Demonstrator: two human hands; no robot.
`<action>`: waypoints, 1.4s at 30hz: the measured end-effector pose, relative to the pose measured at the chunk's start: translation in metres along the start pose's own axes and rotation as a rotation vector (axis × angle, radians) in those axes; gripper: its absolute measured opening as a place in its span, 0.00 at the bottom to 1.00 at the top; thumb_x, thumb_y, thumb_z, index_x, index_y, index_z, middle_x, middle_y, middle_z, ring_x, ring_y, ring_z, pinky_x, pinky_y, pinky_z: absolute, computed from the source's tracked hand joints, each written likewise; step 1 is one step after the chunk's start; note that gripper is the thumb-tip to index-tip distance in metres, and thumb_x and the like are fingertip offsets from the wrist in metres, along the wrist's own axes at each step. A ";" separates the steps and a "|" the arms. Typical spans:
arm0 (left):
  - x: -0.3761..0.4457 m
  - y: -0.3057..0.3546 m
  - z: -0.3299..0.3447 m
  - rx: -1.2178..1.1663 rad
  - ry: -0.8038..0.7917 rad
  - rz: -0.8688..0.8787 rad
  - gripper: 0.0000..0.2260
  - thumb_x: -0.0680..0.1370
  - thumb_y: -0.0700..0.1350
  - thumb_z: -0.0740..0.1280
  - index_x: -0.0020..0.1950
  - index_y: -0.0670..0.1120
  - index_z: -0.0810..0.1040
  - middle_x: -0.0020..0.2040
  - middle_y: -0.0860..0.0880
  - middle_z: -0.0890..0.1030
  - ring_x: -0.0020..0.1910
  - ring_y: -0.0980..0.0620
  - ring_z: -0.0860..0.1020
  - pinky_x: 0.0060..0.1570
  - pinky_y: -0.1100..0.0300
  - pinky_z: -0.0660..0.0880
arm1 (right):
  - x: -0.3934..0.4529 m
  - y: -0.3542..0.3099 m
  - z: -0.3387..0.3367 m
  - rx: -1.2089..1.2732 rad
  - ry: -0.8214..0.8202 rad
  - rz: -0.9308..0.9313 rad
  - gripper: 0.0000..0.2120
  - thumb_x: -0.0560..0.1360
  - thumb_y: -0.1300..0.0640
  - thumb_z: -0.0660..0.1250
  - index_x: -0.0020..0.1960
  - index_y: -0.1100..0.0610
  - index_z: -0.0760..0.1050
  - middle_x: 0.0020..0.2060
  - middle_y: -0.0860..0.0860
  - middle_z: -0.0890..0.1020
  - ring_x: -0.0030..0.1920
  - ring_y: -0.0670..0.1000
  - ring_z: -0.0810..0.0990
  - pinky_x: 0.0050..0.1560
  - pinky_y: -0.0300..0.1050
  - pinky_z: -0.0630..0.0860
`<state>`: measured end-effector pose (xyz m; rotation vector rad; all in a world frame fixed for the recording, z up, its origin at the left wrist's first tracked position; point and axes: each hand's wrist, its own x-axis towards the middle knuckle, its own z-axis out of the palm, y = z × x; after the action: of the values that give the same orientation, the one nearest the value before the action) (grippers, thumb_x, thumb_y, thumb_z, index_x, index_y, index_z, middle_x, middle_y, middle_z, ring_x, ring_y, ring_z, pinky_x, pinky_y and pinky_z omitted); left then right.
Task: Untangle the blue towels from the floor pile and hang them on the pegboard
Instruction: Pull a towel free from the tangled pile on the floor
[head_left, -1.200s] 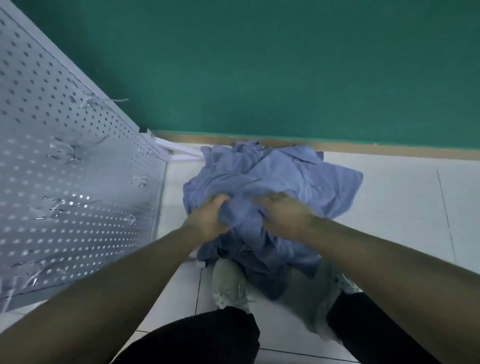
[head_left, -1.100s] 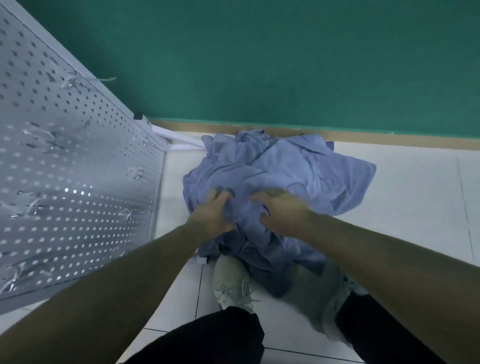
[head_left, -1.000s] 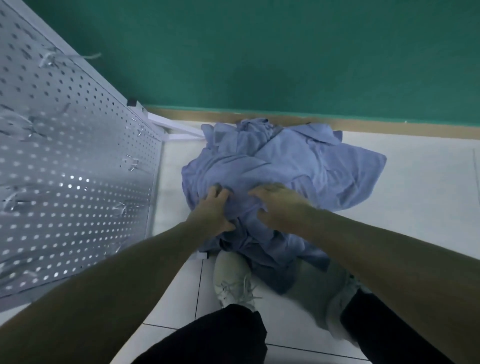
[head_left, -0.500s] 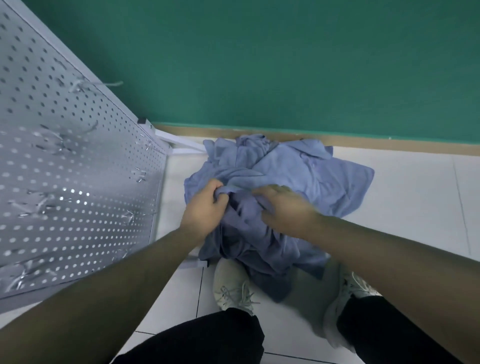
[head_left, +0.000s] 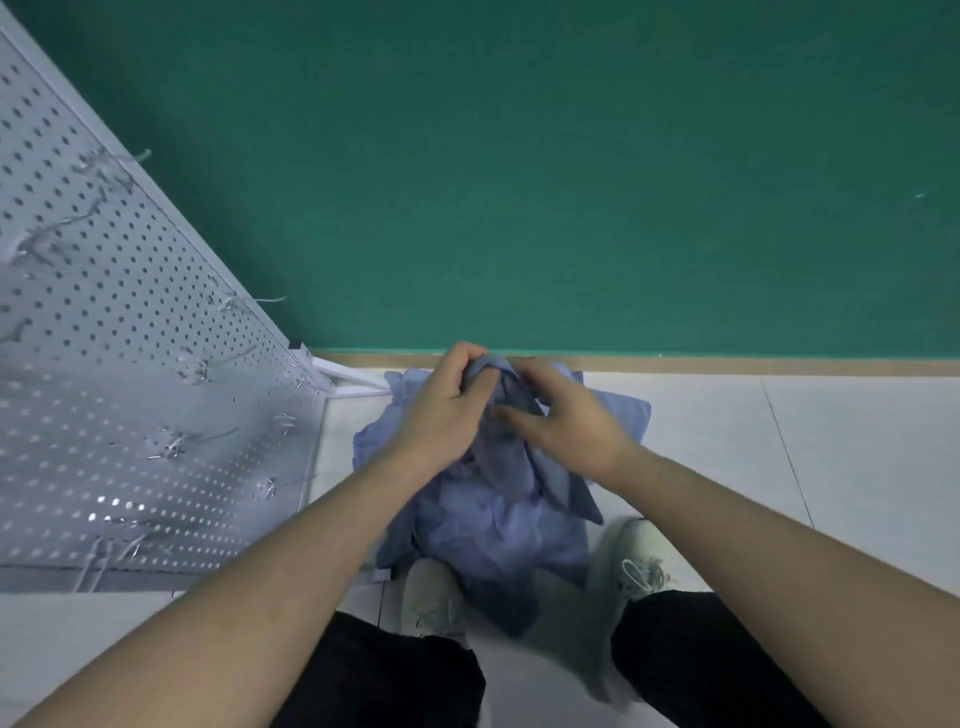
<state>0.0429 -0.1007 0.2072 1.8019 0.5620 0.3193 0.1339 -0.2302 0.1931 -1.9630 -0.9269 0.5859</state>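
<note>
A bundle of light blue towels (head_left: 498, 525) hangs from my hands above the white tile floor, in front of my feet. My left hand (head_left: 441, 410) is closed on the top fold of the bundle. Beside it, my right hand (head_left: 566, 421) grips the same bunched cloth, with the fingers partly spread over it. More blue cloth (head_left: 618, 410) lies on the floor behind the lifted part. The grey pegboard (head_left: 119, 405) with metal hooks stands slanted at the left, well apart from the towels.
A green wall (head_left: 571, 182) with a tan baseboard closes the far side. The pegboard's white foot (head_left: 348, 376) reaches toward the pile. My pale shoes (head_left: 431, 597) stand at the pile's near edge.
Both hands have risen with the bunched blue cloth, lifting part of the pile off the floor. The view has tilted upward, showing more wall.
</note>
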 end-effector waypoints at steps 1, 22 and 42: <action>-0.004 0.007 0.005 0.001 0.012 0.020 0.04 0.82 0.39 0.62 0.52 0.43 0.76 0.44 0.55 0.78 0.43 0.64 0.75 0.48 0.70 0.69 | -0.006 -0.004 -0.005 0.012 0.017 0.017 0.11 0.76 0.55 0.72 0.57 0.50 0.76 0.45 0.39 0.80 0.46 0.33 0.77 0.50 0.32 0.71; -0.040 0.002 0.027 0.134 -0.169 -0.075 0.12 0.77 0.35 0.67 0.42 0.53 0.75 0.32 0.63 0.77 0.33 0.63 0.73 0.37 0.69 0.69 | -0.035 -0.027 -0.061 0.801 0.189 0.632 0.07 0.81 0.55 0.62 0.53 0.58 0.75 0.46 0.56 0.83 0.46 0.53 0.82 0.44 0.46 0.79; -0.033 0.031 0.025 -0.599 -0.002 -0.299 0.07 0.81 0.39 0.65 0.51 0.49 0.81 0.45 0.48 0.85 0.43 0.53 0.83 0.44 0.61 0.80 | -0.025 -0.025 -0.037 0.365 -0.139 0.139 0.13 0.75 0.50 0.74 0.58 0.47 0.76 0.49 0.59 0.84 0.47 0.53 0.82 0.56 0.56 0.77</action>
<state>0.0335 -0.1453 0.2314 1.1246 0.6433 0.2459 0.1348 -0.2599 0.2353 -1.6805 -0.7102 0.9128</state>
